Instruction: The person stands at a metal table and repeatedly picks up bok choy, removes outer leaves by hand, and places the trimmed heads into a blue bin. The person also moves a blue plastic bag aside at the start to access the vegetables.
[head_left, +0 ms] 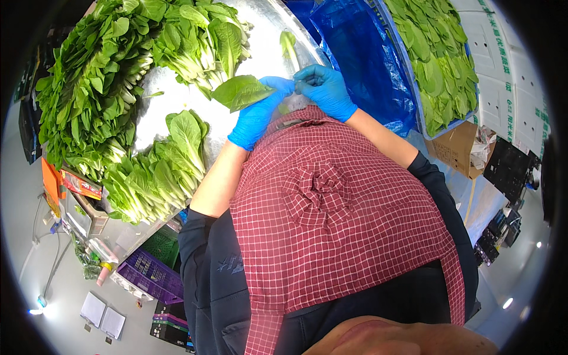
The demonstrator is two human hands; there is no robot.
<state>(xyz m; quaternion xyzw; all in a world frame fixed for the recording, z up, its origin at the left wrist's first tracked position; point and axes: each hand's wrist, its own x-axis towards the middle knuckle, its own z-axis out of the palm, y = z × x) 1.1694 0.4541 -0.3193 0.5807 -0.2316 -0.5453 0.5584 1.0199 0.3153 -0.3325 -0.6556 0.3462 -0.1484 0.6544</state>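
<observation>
My left hand, in a blue glove, grips a single leafy green with its leaf pointing left. My right hand, gloved the same way, meets the left fingertips with thumb and fingers drawn together. Whether anything is pinched between them is too small to tell. Both hands are at the near edge of a shiny metal tabletop, just above my checked apron. A loose small leaf with a pale stem lies beyond the right fingers.
A large heap of leafy greens covers the table's left side. Smaller bunches lie at the back and near left. To the right are a blue plastic liner, a blue crate of leaves and white foam boxes.
</observation>
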